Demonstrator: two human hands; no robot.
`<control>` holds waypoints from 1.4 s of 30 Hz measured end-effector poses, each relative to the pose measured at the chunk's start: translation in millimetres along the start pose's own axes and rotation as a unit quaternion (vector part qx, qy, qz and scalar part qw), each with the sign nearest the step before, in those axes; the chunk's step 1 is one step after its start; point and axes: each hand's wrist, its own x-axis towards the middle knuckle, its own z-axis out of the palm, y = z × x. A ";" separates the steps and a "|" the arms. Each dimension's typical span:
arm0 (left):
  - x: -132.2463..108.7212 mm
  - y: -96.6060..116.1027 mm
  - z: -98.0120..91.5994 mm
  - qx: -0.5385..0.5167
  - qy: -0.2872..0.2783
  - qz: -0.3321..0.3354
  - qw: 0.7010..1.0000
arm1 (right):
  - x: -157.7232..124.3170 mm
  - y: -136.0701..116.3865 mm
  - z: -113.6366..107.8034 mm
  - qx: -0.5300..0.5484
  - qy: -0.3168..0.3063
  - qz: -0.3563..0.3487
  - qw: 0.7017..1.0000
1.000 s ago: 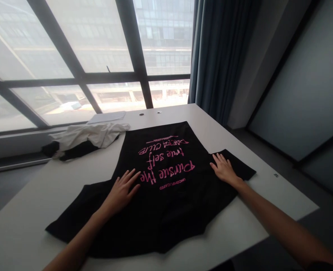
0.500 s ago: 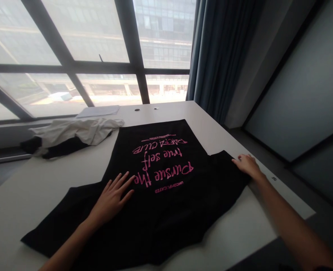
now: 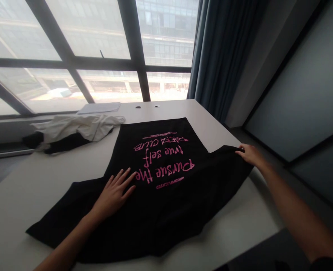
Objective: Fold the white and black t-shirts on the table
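A black T-shirt [image 3: 166,203] with pink lettering lies spread over the white table [image 3: 222,233], its hem toward the window and its neck end toward me. My left hand [image 3: 115,192] rests flat on the shirt beside the print, fingers spread. At the right, my right hand [image 3: 249,154] pinches the edge of the sleeve between thumb and fingers. That sleeve is pulled taut and slightly raised off the table. The other sleeve lies flat at the lower left, partly under my left forearm.
A crumpled white and black garment [image 3: 78,130] lies at the table's left. Behind it are white sheets [image 3: 98,108] near the window. Two small round fittings [image 3: 138,107] sit at the far edge. A dark blue curtain [image 3: 211,60] hangs beyond the right corner.
My right hand has closed on the sleeve edge, lifted it a little and drawn it outward. My left hand stays flat on the shirt. The view has shifted slightly.
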 end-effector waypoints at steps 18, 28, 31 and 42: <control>-78.0 106.5 -88.0 -0.263 -0.153 0.261 0.916 | -212.7 -163.3 1.7 0.150 -0.209 -0.453 0.854; -101.5 107.9 -67.5 -0.255 -0.045 0.268 0.928 | -229.2 -152.1 23.5 0.149 -0.058 -0.535 0.829; -101.8 108.4 -74.0 -0.263 -0.079 0.264 0.925 | -229.7 -153.1 12.2 0.137 -0.117 -0.522 0.834; 9.0 101.5 -90.6 -0.236 -0.013 0.140 0.961 | -144.0 -225.5 12.6 0.515 -0.267 -0.234 0.780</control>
